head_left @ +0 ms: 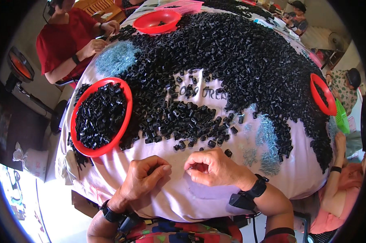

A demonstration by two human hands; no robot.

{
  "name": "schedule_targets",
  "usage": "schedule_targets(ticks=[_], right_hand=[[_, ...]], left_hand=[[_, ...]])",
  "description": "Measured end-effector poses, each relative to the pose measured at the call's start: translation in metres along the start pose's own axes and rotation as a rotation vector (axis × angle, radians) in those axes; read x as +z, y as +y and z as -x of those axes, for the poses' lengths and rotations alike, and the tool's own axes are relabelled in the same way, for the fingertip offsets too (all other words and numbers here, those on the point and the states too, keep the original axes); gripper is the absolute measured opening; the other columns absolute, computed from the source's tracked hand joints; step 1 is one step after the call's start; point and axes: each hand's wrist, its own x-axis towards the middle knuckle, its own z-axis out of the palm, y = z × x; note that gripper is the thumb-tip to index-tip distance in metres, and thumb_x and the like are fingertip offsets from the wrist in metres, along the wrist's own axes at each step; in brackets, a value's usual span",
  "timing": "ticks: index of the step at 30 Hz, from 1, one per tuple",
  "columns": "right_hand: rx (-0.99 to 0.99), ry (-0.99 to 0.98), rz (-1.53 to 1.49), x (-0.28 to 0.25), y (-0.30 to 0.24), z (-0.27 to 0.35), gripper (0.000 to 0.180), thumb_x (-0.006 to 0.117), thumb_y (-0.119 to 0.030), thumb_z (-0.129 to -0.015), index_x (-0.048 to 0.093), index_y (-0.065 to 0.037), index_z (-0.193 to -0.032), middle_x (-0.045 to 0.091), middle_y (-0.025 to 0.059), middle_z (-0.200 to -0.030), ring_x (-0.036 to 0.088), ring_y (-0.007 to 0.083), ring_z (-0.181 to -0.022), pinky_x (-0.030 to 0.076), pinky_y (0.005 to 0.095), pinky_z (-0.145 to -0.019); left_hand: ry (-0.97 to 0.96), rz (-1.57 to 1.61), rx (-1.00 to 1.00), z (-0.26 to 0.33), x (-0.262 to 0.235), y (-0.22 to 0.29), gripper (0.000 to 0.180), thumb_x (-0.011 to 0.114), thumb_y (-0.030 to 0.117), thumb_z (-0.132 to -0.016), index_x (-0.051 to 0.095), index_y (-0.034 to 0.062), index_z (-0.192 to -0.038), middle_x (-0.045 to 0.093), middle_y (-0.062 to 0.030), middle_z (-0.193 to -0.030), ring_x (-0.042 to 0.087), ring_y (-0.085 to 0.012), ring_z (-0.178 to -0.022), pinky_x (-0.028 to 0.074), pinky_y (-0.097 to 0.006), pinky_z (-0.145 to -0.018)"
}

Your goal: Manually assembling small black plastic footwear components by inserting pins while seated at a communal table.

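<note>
Both of my hands are held over the near edge of the cloth-covered table. My left hand [140,180] is closed, with thumb and forefinger pressed together; whatever they hold, if anything, is hidden. Facing it across a small gap, my right hand [219,168] makes a pinch, and a tiny dark speck shows at its fingertips, too small to name. Just beyond lies a loose cluster of small black plastic parts [183,123], part of a wide heap. A pile of tiny shiny silver-blue metal pieces [268,141] is spread to the right of my right hand.
A red basin [129,109] full of black parts stands at the left. Another red basin [158,27] and a pink basket [183,5] are at the back. More metal pieces [115,58] lie far left. A person in red [69,36] and several others work around the table.
</note>
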Motion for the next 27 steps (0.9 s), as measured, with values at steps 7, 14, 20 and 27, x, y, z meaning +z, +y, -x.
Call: schedule_targets(ticks=[7, 14, 20, 27], right_hand=[[0.014, -0.003, -0.004, -0.005, -0.002, -0.001, 0.009, 0.071, -0.007, -0.087, 0.071, -0.003, -0.095, 0.074, 0.0084, -0.079, 0.072, 0.0153, -0.068, 0.057, 0.0288, -0.064], [-0.056, 0.339, -0.053, -0.006, 0.012, 0.001, 0.013, 0.072, -0.008, -0.092, 0.071, -0.002, -0.103, 0.076, 0.0097, -0.107, 0.073, 0.0142, -0.083, 0.059, 0.0278, -0.067], [-0.030, 0.284, 0.021, -0.005, 0.010, 0.000, 0.014, 0.072, -0.006, -0.093, 0.070, -0.002, -0.105, 0.074, 0.0135, -0.116, 0.072, 0.0143, -0.082, 0.058, 0.0271, -0.066], [-0.095, 0.377, 0.006, -0.008, 0.011, 0.000, 0.013, 0.071, 0.003, -0.089, 0.071, -0.002, -0.101, 0.074, 0.0076, -0.099, 0.065, 0.0093, -0.071, 0.053, 0.0238, -0.061]], left_hand=[[-0.004, -0.012, -0.030, -0.001, 0.002, 0.003, 0.021, 0.066, 0.017, -0.102, 0.073, -0.0031, -0.104, 0.074, -0.0052, -0.080, 0.068, -0.0083, -0.075, 0.054, -0.026, -0.066], [-0.084, -0.007, -0.123, -0.001, 0.000, 0.008, 0.018, 0.066, 0.013, -0.103, 0.071, -0.0039, -0.104, 0.073, -0.0046, -0.085, 0.071, -0.0099, -0.082, 0.056, -0.024, -0.069], [-0.107, -0.021, -0.059, 0.004, -0.004, 0.007, 0.017, 0.068, 0.014, -0.102, 0.072, -0.0016, -0.106, 0.074, -0.0046, -0.080, 0.070, -0.0079, -0.076, 0.055, -0.026, -0.066], [-0.205, -0.082, 0.095, 0.005, -0.007, 0.008, 0.015, 0.068, 0.010, -0.101, 0.071, -0.0025, -0.109, 0.074, -0.0069, -0.086, 0.073, -0.0101, -0.079, 0.058, -0.026, -0.070]])
